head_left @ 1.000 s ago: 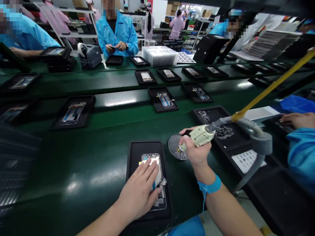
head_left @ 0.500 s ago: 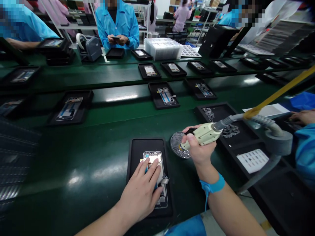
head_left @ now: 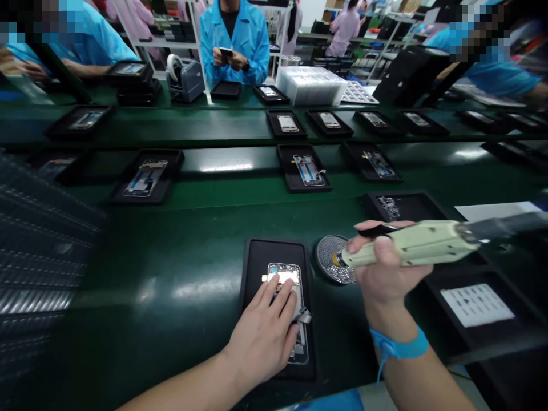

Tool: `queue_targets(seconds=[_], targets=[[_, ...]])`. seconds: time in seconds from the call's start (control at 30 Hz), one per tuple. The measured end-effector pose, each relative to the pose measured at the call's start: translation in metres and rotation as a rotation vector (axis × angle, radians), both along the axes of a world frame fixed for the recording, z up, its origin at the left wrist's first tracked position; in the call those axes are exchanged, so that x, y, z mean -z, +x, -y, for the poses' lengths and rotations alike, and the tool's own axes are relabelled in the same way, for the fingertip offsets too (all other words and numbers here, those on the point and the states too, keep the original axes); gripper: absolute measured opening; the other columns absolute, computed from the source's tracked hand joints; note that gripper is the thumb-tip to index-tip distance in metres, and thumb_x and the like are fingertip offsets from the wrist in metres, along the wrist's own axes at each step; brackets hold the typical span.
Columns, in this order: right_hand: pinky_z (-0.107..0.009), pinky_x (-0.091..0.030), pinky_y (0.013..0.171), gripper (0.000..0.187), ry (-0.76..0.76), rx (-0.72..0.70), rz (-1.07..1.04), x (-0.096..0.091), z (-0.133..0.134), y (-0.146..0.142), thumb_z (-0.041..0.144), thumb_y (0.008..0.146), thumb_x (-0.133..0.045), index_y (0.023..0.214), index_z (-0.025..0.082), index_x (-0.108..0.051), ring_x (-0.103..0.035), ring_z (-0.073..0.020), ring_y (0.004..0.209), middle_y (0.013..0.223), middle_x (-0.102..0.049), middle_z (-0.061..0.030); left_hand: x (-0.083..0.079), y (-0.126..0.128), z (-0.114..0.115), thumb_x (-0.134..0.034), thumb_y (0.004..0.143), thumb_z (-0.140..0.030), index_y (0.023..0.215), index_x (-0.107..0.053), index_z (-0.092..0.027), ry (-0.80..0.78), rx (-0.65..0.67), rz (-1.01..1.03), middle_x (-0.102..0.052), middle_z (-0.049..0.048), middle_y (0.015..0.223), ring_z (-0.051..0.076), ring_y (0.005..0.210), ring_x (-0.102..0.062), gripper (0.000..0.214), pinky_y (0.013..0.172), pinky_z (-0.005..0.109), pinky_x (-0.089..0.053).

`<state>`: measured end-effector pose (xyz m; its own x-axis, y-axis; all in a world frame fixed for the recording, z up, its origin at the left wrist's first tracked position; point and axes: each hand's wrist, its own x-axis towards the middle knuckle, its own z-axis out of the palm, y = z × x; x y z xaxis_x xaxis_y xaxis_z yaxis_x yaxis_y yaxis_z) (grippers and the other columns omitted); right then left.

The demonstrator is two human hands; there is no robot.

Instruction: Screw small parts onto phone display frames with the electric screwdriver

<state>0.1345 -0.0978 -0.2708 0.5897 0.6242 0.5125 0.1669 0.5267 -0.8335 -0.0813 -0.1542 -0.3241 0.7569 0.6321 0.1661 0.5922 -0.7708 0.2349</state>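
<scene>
My left hand [head_left: 268, 325] lies with its fingers spread over an opened phone [head_left: 301, 342], covering much of its inside. The phone rests in a black tray [head_left: 274, 251] on the green bench. A flat ribbon cable [head_left: 304, 315] sticks out from the phone's right side. My right hand [head_left: 389, 274] is wrapped round a pale green electric screwdriver [head_left: 428, 242], which is tilted with its tip down at a round perforated metal dish [head_left: 329, 260]. What lies in the dish's holes is too small to make out. A blue band [head_left: 400, 344] circles my right wrist.
More black trays with opened phones [head_left: 309, 170] stand on the strips beyond. To the right, a black tray [head_left: 411, 200] holds small parts, and a white sheet [head_left: 476, 304] lies nearer. Across the bench a co-worker in blue [head_left: 252, 40] holds a phone; a tape dispenser [head_left: 186, 77] stands nearby.
The view has turned a little left, so things sit further right. My right hand has brought the screwdriver to a flatter angle, its tip still at the dish. My left hand stays on the phone.
</scene>
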Motion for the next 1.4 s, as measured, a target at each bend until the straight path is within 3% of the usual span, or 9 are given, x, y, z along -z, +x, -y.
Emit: queue_targets(seconds=[0.13,0.23,0.3,0.47,1.4], targets=[[-0.030,-0.053,0.045,0.025,0.028,-0.285,-0.057,-0.013,0.002,-0.044,0.027,0.084,-0.068,0.102,0.024,-0.050,-0.062,-0.0143,0.048,0.090,-0.068,-0.0011,0.003,0.001,0.001,-0.041,0.104,-0.038,0.142,-0.050,-0.009,-0.002,-0.002,0.015,-0.045,0.0153,0.154,0.036,0.145,-0.038,0.049,0.119,0.050,-0.034],[-0.029,-0.054,0.048,0.024,-0.023,-0.485,-0.060,-0.003,0.001,-0.074,0.026,0.088,-0.067,0.105,0.025,-0.050,-0.063,-0.0124,0.052,0.096,-0.067,-0.0009,0.006,0.001,0.003,-0.041,0.104,-0.040,0.145,-0.048,-0.010,-0.027,-0.011,0.050,-0.046,0.0146,0.154,0.035,0.146,-0.037,0.050,0.121,0.049,-0.031],[-0.028,-0.054,0.049,0.024,-0.049,-0.537,-0.046,0.007,0.000,-0.086,0.025,0.089,-0.067,0.106,0.025,-0.050,-0.063,-0.0110,0.053,0.097,-0.067,-0.0004,0.008,0.001,0.004,-0.042,0.104,-0.041,0.144,-0.049,-0.013,-0.056,-0.030,0.076,-0.048,0.0136,0.152,0.033,0.144,-0.039,0.049,0.122,0.049,-0.031],[-0.026,-0.054,0.048,0.024,-0.070,-0.560,-0.039,0.019,-0.002,-0.091,0.022,0.089,-0.067,0.106,0.025,-0.051,-0.063,-0.0102,0.054,0.098,-0.067,0.0000,0.009,0.002,0.004,-0.042,0.104,-0.041,0.142,-0.050,-0.013,-0.078,-0.045,0.088,-0.051,0.0131,0.150,0.034,0.142,-0.041,0.048,0.121,0.049,-0.032],[-0.025,-0.052,0.045,0.023,-0.065,-0.580,-0.047,0.023,-0.002,-0.095,0.020,0.087,-0.068,0.105,0.028,-0.056,-0.061,-0.0110,0.053,0.089,-0.065,0.0026,0.008,0.003,0.007,-0.040,0.105,-0.042,0.142,-0.051,-0.011,-0.052,-0.034,0.082,-0.049,0.0149,0.151,0.035,0.140,-0.044,0.049,0.120,0.049,-0.031]])
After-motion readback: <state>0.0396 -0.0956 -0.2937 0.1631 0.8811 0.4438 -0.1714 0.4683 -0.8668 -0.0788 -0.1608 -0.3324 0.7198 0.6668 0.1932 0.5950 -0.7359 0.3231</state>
